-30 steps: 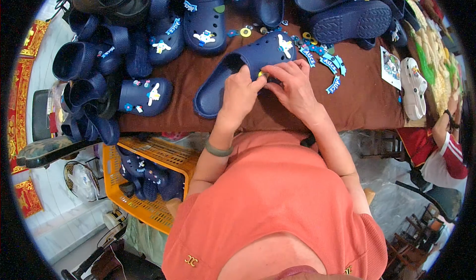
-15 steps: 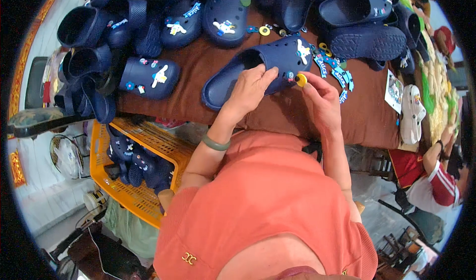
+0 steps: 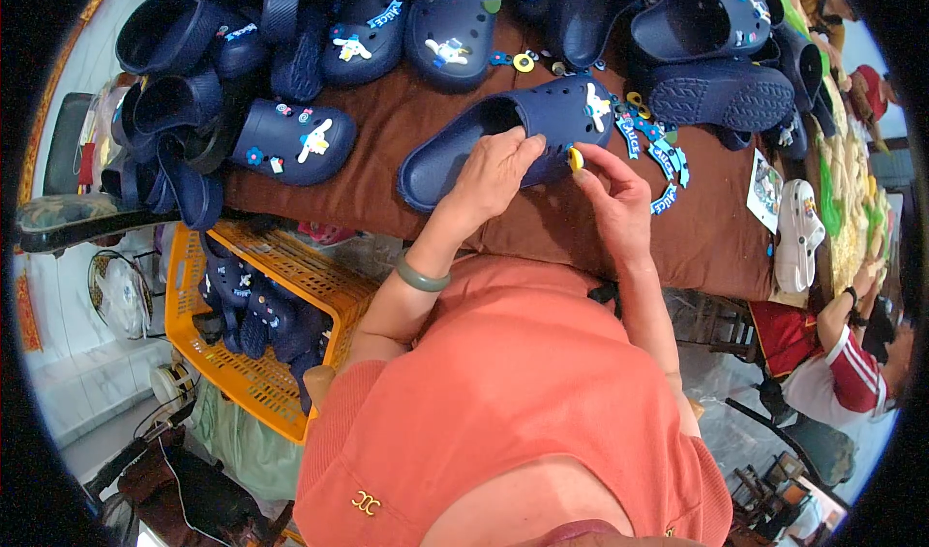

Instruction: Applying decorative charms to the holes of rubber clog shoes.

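Observation:
A navy clog (image 3: 554,111) lies on its sole on the brown cloth, toe to the right, a white figure charm (image 3: 597,107) on its toe. My left hand (image 3: 494,171) is closed on the clog's upper at the foot opening, some fingers hidden inside. Between thumb and forefinger, my right hand (image 3: 621,208) pinches a small round yellow charm (image 3: 577,159) against the clog's near side; its back is hidden. Right of the toe lie several blue ribbon-shaped charms (image 3: 665,167). A finished-looking navy clog (image 3: 290,142) with several charms rests to the left.
Many navy clogs (image 3: 451,26) crowd the far side of the brown cloth (image 3: 716,227). Loose round charms (image 3: 524,62) lie among them. At right are a picture card (image 3: 764,191) and a white clog (image 3: 797,237). A yellow basket (image 3: 242,378) of clogs stands lower left; another person (image 3: 842,373) sits at right.
My right hand has brought the yellow charm slightly left, in to the clog's side, and turned it more edge-on. My left hand keeps its hold on the clog.

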Demonstrator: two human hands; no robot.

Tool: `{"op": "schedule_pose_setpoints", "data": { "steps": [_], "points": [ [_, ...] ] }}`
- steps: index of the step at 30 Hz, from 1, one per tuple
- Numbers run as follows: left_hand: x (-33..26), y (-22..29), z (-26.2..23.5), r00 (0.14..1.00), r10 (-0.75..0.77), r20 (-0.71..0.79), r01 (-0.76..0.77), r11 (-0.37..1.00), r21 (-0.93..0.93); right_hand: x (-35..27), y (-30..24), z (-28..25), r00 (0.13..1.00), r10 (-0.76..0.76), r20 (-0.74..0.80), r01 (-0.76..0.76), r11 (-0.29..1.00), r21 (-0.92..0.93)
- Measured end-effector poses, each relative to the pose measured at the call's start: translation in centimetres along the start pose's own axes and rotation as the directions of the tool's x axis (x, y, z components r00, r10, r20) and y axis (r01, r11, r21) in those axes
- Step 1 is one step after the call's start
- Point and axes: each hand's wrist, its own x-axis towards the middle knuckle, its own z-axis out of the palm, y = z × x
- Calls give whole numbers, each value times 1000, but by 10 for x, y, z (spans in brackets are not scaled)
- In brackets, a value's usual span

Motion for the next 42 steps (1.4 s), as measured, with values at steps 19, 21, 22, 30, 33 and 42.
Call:
{"op": "schedule_pose_setpoints", "data": {
  "steps": [19,21,22,30,33,42],
  "points": [
    [0,8,-7,987,-59,152,26,976,215,13,9,7,759,-593,271,602,478,-639],
    [1,6,-4,989,-81,124,55,978,203,14,5,10,763,-598,244,580,468,-667],
    [1,5,-2,990,-103,100,82,978,189,15,4,10,764,-598,243,579,468,-668],
    [1,6,2,971,-222,85,205,962,178,15,0,7,873,-454,178,466,668,-581],
    [1,6,1,974,-212,86,197,969,149,17,7,6,869,-471,152,473,699,-536],
    [-1,10,0,990,-127,64,110,967,230,11,15,10,845,-523,116,468,615,-635]
  ]
}}
